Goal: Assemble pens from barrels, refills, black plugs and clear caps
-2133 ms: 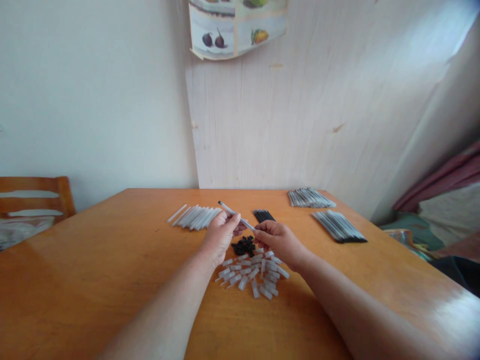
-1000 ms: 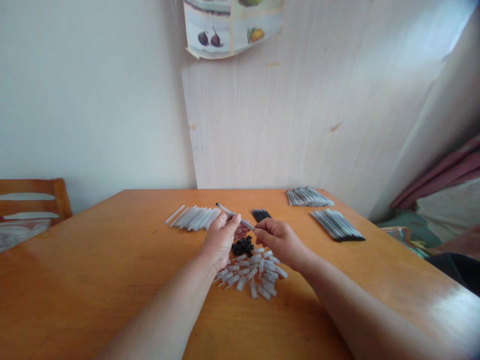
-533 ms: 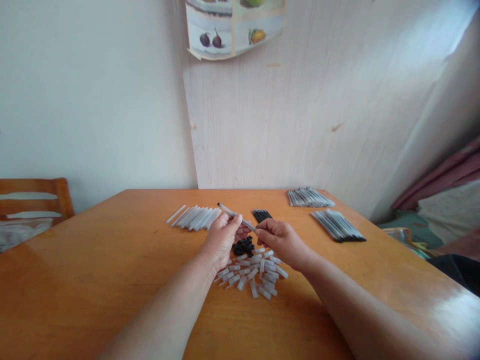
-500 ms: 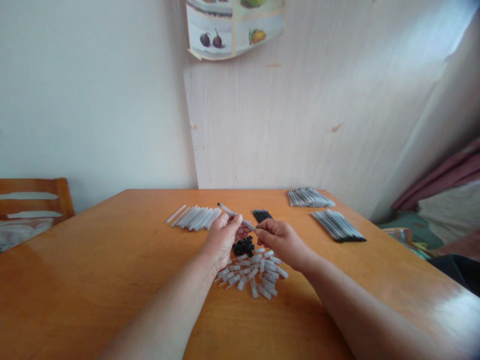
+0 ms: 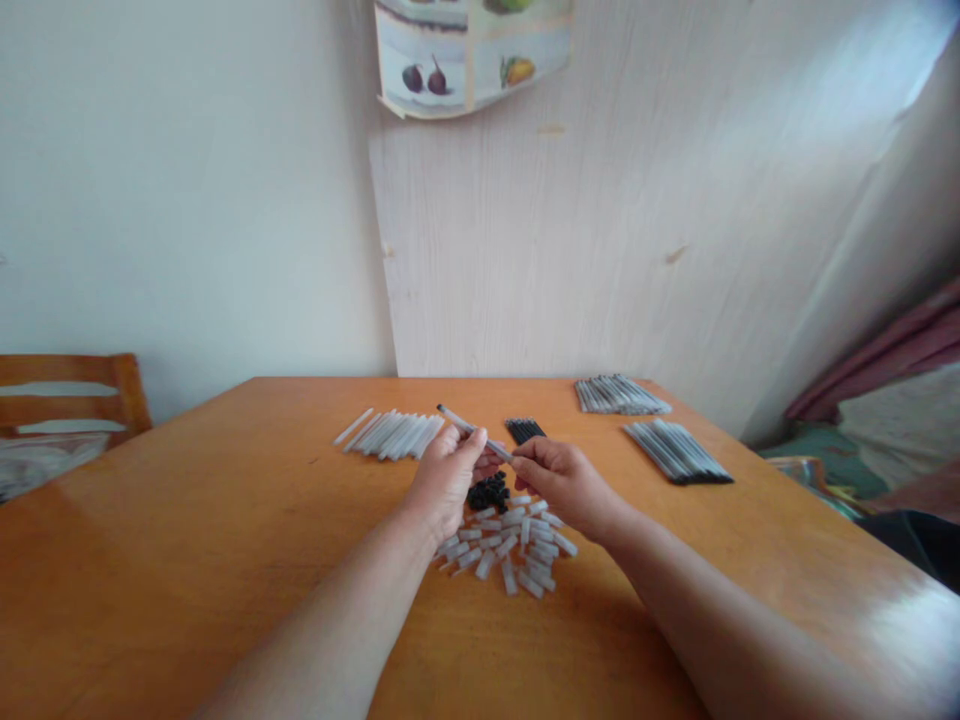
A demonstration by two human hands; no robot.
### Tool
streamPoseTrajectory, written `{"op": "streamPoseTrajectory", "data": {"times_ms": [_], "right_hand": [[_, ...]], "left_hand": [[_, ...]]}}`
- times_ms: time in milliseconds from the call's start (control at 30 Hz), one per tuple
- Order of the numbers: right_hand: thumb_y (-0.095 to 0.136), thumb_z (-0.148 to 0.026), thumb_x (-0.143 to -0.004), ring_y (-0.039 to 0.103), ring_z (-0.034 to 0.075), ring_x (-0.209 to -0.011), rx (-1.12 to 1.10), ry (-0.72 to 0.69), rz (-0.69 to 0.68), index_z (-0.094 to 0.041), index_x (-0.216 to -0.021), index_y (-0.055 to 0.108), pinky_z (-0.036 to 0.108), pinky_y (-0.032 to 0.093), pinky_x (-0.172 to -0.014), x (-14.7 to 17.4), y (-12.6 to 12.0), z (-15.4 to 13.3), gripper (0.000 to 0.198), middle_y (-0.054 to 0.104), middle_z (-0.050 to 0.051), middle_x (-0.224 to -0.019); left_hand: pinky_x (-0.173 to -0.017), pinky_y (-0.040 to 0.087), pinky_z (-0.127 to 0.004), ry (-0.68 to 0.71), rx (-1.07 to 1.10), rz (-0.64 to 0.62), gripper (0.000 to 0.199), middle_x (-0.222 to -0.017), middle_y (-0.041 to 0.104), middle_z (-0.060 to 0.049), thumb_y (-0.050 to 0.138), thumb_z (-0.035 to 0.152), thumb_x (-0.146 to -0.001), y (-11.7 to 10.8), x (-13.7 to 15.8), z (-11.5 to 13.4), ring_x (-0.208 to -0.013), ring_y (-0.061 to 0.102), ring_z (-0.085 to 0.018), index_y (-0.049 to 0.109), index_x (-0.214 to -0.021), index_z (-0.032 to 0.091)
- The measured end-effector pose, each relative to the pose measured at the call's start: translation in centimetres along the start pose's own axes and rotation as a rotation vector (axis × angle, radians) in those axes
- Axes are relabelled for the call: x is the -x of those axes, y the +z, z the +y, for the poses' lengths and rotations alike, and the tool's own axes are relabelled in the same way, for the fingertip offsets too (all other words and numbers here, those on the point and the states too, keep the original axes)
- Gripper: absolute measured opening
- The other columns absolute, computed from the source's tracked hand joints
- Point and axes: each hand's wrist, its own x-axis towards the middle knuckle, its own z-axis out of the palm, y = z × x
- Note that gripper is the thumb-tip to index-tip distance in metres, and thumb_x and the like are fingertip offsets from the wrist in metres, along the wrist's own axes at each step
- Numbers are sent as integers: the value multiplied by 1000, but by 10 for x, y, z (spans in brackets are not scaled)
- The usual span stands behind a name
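Observation:
A slim grey pen (image 5: pixel 454 417) with a dark end slants between my two hands above the table. My left hand (image 5: pixel 450 470) is closed round its middle, thumb on top. At the pen's lower right end, my right hand (image 5: pixel 559 478) pinches the tip; the fingers hide what exactly they grip there. Under the hands lies a small heap of black plugs (image 5: pixel 489 492). Nearer to me are scattered many short whitish caps (image 5: pixel 525 545), partly covered by my left wrist. Clear white pen tubes (image 5: pixel 394 436) lie in a row just left of my left hand.
Behind my right hand lie several black refills (image 5: pixel 523 430). On the right of the wooden table (image 5: pixel 225 560) are two batches of grey pens, a nearer batch (image 5: pixel 675 452) and a farther batch (image 5: pixel 621 394). A wooden chair (image 5: pixel 131 390) stands at the left.
Both hands keep the same hold on the pen, with hardly any movement. The whole view has shifted very slightly.

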Motion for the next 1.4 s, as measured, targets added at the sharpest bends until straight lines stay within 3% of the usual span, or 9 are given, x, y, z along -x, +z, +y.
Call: {"op": "streamPoseTrajectory", "data": {"times_ms": [267, 567, 667, 767, 867, 1033, 1233, 1400], "right_hand": [[50, -40, -88, 50, 10, -58, 53, -46, 26, -17, -82, 60, 22, 38, -53, -5, 7, 14, 26, 61, 1, -67], [49, -43, -88, 56, 12, -60, 57, -5, 23, -16, -89, 62, 22, 40, -51, -7, 8, 16, 30, 66, 3, -74], [50, -44, -88, 57, 13, -62, 109, -33, 98, -16, -92, 64, 23, 41, -54, -8, 4, 17, 32, 65, 3, -72], [52, -42, -86, 56, 13, -63, 125, -71, 231, -16, -87, 64, 24, 42, -59, -10, 0, 16, 29, 64, 2, -70], [52, -42, -86, 55, 13, -64, 58, -88, 309, -16, -83, 62, 25, 42, -61, -10, -4, 12, 28, 63, 2, -70], [52, -48, -86, 53, 13, -60, -101, -70, 320, -16, -88, 61, 23, 39, -54, -5, -6, -1, 33, 64, 3, -72], [53, -48, -86, 51, 12, -61, -65, -116, 274, -16, -80, 59, 23, 39, -56, -3, -6, -5, 34, 60, 1, -68], [56, -42, -83, 49, 11, -58, 61, -55, 237, -16, -76, 60, 23, 37, -56, -6, -7, 2, 27, 59, 0, -65]], "left_hand": [[-71, 53, -31, 47, -70, 36, 32, -80, 70, -5, 67, 43, -78, 0, -2, 1, -73, 67, -16, 53, -88, 16], [-75, 52, -33, 126, -115, 27, 37, -87, 69, -7, 66, 46, -77, -1, -2, 4, -84, 68, -19, 55, -98, 17], [-73, 52, -32, 172, -182, 28, 35, -89, 69, -6, 63, 46, -79, -2, -4, 4, -83, 67, -18, 55, -99, 18], [-74, 51, -30, 290, -383, 26, 28, -88, 68, -4, 58, 43, -84, -7, -7, 2, -82, 65, -17, 57, -99, 19], [-81, 48, -31, 476, -723, 10, 22, -92, 68, -4, 54, 35, -87, -11, -8, -1, -88, 63, -17, 61, -101, 21], [-83, 44, -32, 686, -1206, -25, 23, -96, 65, -7, 48, 28, -91, -15, -4, 2, -94, 57, -20, 66, -104, 22], [-82, 41, -34, 764, -1462, -39, 25, -92, 60, -7, 47, 26, -92, -15, -1, 10, -94, 53, -21, 68, -104, 26], [-82, 39, -36, 789, -1557, -26, 24, -93, 59, -8, 48, 26, -90, -16, 0, 15, -94, 51, -23, 69, -101, 26]]}}
